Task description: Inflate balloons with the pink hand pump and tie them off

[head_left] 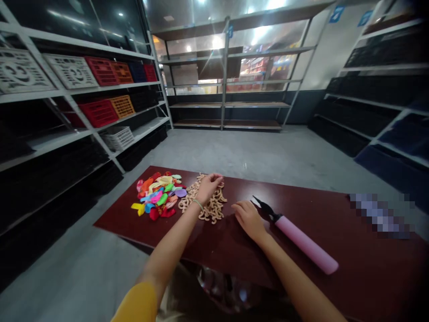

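My left hand [208, 188] is over a pile of small beige curved pieces [216, 208], its fingertips pinched together; whatever they may hold is too small to make out. On the table just right of that pile rests my right hand [250, 218], its fingers loosely stretched on the surface with nothing seen in them. Close beside it lies a pink hand pump [306, 243] with a black nozzle end, apart from the fingers. Left of the beige pieces spreads a heap of deflated balloons [161, 194] in many colours.
The dark red table [130, 230] carries all of these. A pixelated, blurred item [380, 217] lies at its right end. Shelves with plastic crates [98, 112] stand to the left, a metal rack [224, 107] behind, and dark bins [372, 94] to the right.
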Demonstrator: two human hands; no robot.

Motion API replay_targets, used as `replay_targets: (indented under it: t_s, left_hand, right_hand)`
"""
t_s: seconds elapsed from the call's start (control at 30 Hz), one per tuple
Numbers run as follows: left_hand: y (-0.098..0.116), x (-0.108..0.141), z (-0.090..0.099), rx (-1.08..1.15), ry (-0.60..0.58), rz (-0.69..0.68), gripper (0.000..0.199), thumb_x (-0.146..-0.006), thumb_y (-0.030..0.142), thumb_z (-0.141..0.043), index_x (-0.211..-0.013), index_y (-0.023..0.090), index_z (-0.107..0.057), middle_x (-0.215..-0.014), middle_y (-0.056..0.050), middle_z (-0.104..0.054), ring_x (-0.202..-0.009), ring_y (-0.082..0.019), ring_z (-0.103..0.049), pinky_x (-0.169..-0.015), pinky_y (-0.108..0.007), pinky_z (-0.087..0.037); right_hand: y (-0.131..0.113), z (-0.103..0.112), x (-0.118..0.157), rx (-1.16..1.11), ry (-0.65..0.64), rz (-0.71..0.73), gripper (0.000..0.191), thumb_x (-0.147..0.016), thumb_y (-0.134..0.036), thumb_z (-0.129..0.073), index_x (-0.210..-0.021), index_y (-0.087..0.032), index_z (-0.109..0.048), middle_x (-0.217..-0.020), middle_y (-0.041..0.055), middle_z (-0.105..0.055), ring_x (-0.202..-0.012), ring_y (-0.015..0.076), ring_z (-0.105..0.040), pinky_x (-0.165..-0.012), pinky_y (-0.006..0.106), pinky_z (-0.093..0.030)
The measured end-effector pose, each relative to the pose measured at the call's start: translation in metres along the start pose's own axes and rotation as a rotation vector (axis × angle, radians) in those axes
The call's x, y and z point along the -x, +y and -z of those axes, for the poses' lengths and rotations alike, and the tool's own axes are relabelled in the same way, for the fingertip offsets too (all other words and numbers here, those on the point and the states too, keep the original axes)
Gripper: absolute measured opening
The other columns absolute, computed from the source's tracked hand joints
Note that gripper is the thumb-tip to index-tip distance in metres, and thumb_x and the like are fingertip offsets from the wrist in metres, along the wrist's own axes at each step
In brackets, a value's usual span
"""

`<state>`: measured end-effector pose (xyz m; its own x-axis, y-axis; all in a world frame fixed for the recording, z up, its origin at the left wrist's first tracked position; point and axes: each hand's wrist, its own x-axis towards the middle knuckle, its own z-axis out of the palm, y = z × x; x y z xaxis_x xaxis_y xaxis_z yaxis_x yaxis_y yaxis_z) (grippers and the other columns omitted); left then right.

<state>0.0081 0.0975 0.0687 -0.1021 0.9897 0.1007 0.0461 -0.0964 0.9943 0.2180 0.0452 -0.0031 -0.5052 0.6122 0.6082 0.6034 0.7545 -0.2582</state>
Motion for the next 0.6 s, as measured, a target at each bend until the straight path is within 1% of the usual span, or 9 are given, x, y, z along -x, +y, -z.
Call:
replay_targets:
  t_s: [0.07, 0.13, 0.2, 0.3, 0.37, 0.43, 0.5, 0.6]
  left_hand:
    - [-0.002, 0.030, 0.022, 0.009, 0.001, -0.025, 0.022, -0.080, 0.036, -0.067, -0.089, 0.016, -0.069, -0.077, -0.004, -0.067, -0.067, -0.014, -0.062, -0.061, -0.024, -0.050]
    - [-0.009, 0.057, 0.046, -0.025, 0.030, -0.022, 0.022, -0.081, 0.037, -0.066, -0.088, 0.017, -0.068, -0.076, -0.003, -0.067, -0.065, -0.014, -0.062, -0.058, -0.023, -0.049]
    - [-0.018, 0.082, 0.073, -0.083, 0.120, -0.004, 0.022, -0.081, 0.037, -0.066, -0.089, 0.017, -0.068, -0.076, -0.003, -0.067, -0.065, -0.014, -0.062, -0.058, -0.024, -0.049]
    - [-0.034, 0.110, 0.109, -0.139, 0.318, -0.009, 0.020, -0.082, 0.035, -0.064, -0.090, 0.017, -0.068, -0.079, -0.003, -0.068, -0.068, -0.015, -0.064, -0.063, -0.026, -0.050]
    - [-0.042, 0.122, 0.128, -0.136, 0.438, -0.006, 0.021, -0.083, 0.036, -0.063, -0.091, 0.017, -0.067, -0.081, -0.004, -0.068, -0.068, -0.015, -0.064, -0.066, -0.027, -0.050]
    - [-0.046, 0.126, 0.142, -0.110, 0.521, 0.010, 0.024, -0.084, 0.039, -0.063, -0.094, 0.017, -0.066, -0.084, -0.004, -0.069, -0.068, -0.015, -0.064, -0.066, -0.027, -0.051]
    - [-0.045, 0.126, 0.155, -0.094, 0.568, 0.013, 0.025, -0.084, 0.040, -0.063, -0.096, 0.018, -0.066, -0.085, -0.005, -0.069, -0.070, -0.016, -0.065, -0.067, -0.028, -0.051]
    - [-0.041, 0.120, 0.173, -0.139, 0.610, -0.009, 0.022, -0.085, 0.037, -0.062, -0.096, 0.018, -0.066, -0.088, -0.005, -0.070, -0.075, -0.017, -0.066, -0.071, -0.030, -0.053]
  right_hand:
    - [-0.004, -0.001, -0.004, -0.018, -0.021, 0.026, 0.027, -0.090, -0.010, -0.048, -0.108, -0.019, -0.066, -0.102, 0.0103, -0.065, -0.096, 0.0262, -0.057, -0.086, 0.044, -0.048]
    - [-0.011, -0.005, -0.013, -0.038, -0.047, 0.061, 0.026, -0.091, -0.011, -0.048, -0.109, -0.019, -0.065, -0.104, 0.0107, -0.065, -0.096, 0.0263, -0.056, -0.087, 0.043, -0.048]
    - [-0.023, -0.011, -0.029, -0.065, -0.066, 0.097, 0.024, -0.092, -0.013, -0.049, -0.110, -0.018, -0.065, -0.104, 0.0105, -0.065, -0.097, 0.0256, -0.056, -0.088, 0.042, -0.047]
    - [-0.049, -0.027, -0.061, -0.126, -0.079, 0.123, 0.022, -0.094, -0.014, -0.048, -0.107, -0.020, -0.065, -0.101, 0.0088, -0.065, -0.096, 0.0233, -0.058, -0.088, 0.039, -0.047]
    - [-0.068, -0.043, -0.086, -0.171, -0.087, 0.120, 0.021, -0.094, -0.013, -0.048, -0.107, -0.020, -0.064, -0.101, 0.0079, -0.065, -0.097, 0.0216, -0.059, -0.087, 0.036, -0.047]
    - [-0.087, -0.062, -0.110, -0.201, -0.108, 0.132, 0.021, -0.094, -0.013, -0.049, -0.107, -0.020, -0.064, -0.100, 0.0068, -0.066, -0.095, 0.0201, -0.060, -0.086, 0.034, -0.047]
    - [-0.103, -0.084, -0.133, -0.218, -0.142, 0.145, 0.020, -0.095, -0.015, -0.050, -0.109, -0.021, -0.063, -0.099, 0.0060, -0.067, -0.093, 0.0186, -0.062, -0.082, 0.031, -0.047]
    - [-0.118, -0.118, -0.161, -0.220, -0.199, 0.163, 0.022, -0.095, -0.015, -0.052, -0.113, -0.020, -0.063, -0.100, 0.0063, -0.067, -0.089, 0.0175, -0.062, -0.079, 0.028, -0.046]
